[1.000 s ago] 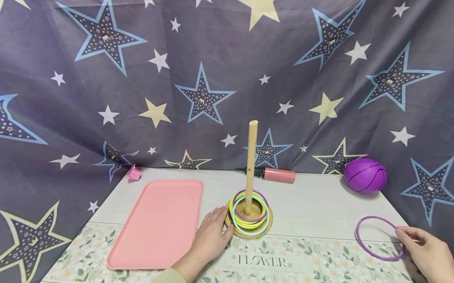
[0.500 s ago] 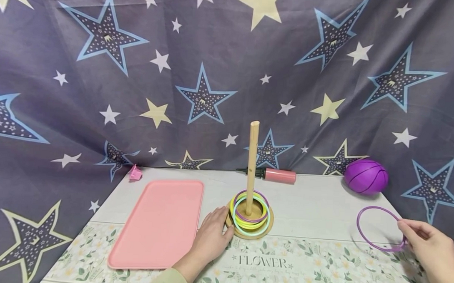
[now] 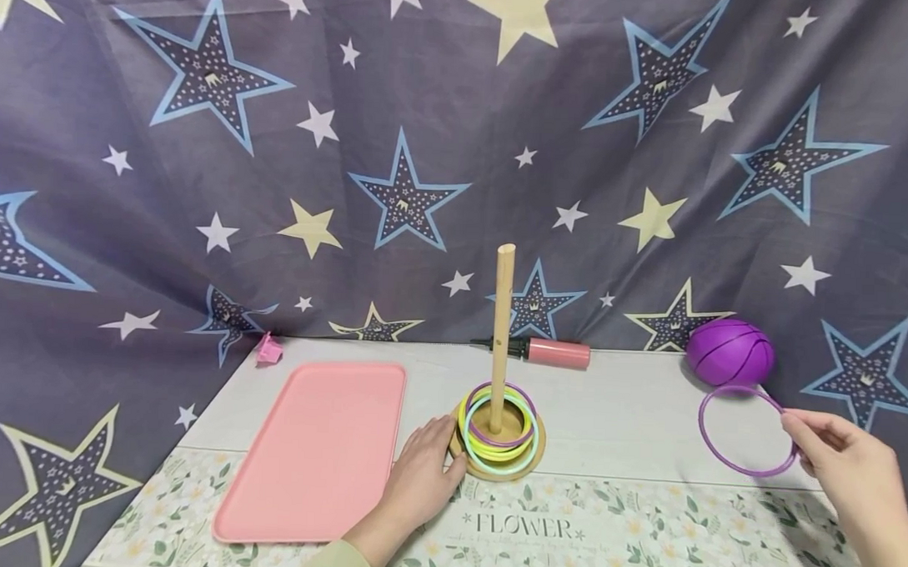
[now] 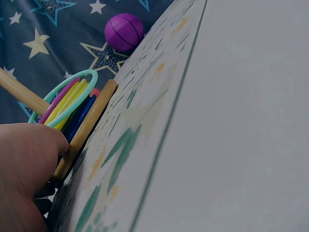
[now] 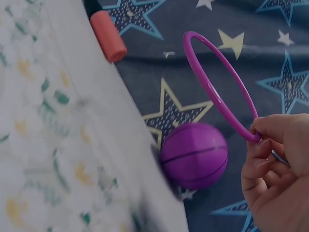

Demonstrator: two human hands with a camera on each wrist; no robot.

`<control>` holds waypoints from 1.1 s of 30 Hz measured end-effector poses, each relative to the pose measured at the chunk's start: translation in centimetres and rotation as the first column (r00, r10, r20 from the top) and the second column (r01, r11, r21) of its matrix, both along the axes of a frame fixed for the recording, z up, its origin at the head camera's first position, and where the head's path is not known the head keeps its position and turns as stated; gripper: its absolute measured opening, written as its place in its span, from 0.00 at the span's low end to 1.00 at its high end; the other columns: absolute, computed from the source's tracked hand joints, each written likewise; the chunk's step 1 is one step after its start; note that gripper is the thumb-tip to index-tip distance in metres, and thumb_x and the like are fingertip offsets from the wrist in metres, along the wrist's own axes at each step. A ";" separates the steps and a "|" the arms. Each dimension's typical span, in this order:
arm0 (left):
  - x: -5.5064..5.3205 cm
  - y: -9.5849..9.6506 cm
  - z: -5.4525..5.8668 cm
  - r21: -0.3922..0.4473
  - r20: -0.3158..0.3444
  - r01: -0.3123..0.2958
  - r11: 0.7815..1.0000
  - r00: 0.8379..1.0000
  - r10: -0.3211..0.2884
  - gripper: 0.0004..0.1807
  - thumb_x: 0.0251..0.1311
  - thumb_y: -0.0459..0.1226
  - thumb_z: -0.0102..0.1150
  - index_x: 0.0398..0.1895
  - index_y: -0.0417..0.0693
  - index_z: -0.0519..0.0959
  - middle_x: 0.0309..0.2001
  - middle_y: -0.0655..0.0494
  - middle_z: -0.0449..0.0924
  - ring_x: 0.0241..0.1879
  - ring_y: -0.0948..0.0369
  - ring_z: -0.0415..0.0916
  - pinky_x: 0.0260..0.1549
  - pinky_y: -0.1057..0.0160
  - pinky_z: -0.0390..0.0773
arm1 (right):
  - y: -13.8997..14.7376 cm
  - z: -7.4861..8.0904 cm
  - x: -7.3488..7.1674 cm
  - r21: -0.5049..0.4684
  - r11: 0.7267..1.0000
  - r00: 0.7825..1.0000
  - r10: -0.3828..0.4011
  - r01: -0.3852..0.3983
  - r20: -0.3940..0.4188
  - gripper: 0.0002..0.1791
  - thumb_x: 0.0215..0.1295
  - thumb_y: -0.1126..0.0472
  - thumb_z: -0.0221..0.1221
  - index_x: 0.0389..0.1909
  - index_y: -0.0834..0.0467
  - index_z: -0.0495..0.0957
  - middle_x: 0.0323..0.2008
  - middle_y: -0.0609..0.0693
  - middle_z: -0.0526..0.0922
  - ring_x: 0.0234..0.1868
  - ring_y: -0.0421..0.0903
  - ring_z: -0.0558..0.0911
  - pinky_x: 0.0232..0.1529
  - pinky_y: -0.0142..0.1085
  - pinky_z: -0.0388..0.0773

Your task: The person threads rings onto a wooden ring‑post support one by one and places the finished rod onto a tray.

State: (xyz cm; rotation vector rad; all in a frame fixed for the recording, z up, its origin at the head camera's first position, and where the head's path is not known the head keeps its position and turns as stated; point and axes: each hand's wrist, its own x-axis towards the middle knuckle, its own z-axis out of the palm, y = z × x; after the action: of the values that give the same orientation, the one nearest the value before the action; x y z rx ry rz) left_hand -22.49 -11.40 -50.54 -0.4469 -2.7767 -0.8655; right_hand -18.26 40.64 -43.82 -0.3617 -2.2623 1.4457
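Observation:
A purple ring [image 3: 751, 472] is pinched at its edge between the thumb and fingers of my right hand [image 3: 849, 464]. It hangs tilted in the air at the right, its far edge overlapping the purple ball in the head view. My left hand [image 3: 423, 466] rests against the left edge of the peg stand's round wooden base [image 3: 541, 441], fingers nearly straight and thumb at the front. From that base rises an upright wooden peg [image 3: 502, 318]. Around the peg lie yellow rings, a purple ring and a mint-green ring [image 3: 536, 441]; the left wrist view also shows a dark blue ring [image 4: 83, 121] beneath.
A pink tray [image 3: 321, 446] lies left of my left hand. Along the back are a small pink object [image 3: 268, 349], a pink-and-black hand pump [image 3: 557, 352] and a purple ball [image 3: 730, 352]. A star-patterned cloth [image 3: 424, 274] hangs behind the table [image 3: 629, 423].
My right hand has lifted the purple ring from low over the table at the right, upward and slightly left. My left hand has stayed at the base.

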 end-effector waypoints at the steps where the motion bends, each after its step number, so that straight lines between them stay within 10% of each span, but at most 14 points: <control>1: 0.0 0.0 0.0 -0.001 0.000 0.001 1.000 1.000 -0.001 0.35 0.78 0.41 0.61 0.80 0.30 0.69 0.80 0.34 0.69 0.81 0.38 0.63 0.83 0.38 0.56 | -0.2 0.3 -0.1 0.003 1.000 1.000 0.011 -0.011 -0.016 0.05 0.80 0.52 0.69 0.41 0.38 0.91 0.32 0.24 0.86 0.31 0.29 0.80 0.29 0.21 0.81; 13: 0.0 0.1 -0.1 -0.009 0.005 0.003 1.000 1.000 -0.003 0.35 0.77 0.41 0.62 0.80 0.29 0.69 0.79 0.34 0.69 0.81 0.38 0.63 0.83 0.38 0.56 | -3.3 4.6 -1.3 -0.049 0.988 0.977 0.138 -0.148 -0.164 0.06 0.80 0.59 0.68 0.46 0.43 0.91 0.33 0.34 0.89 0.30 0.33 0.80 0.29 0.22 0.82; 33: 0.0 0.1 -0.1 -0.006 0.015 0.002 1.000 1.000 -0.002 0.35 0.78 0.41 0.62 0.79 0.28 0.69 0.80 0.34 0.69 0.82 0.38 0.62 0.83 0.38 0.56 | -9.6 10.6 -3.4 -0.241 0.882 0.882 0.309 -0.406 -0.355 0.05 0.76 0.66 0.70 0.43 0.54 0.93 0.31 0.42 0.91 0.27 0.35 0.80 0.26 0.24 0.81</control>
State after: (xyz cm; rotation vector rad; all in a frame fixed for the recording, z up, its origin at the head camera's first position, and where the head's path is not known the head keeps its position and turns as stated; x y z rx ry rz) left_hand -22.50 -11.30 -50.68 -0.4462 -2.7941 -0.8644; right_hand -21.65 31.04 -33.24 0.2067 -1.9164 1.9050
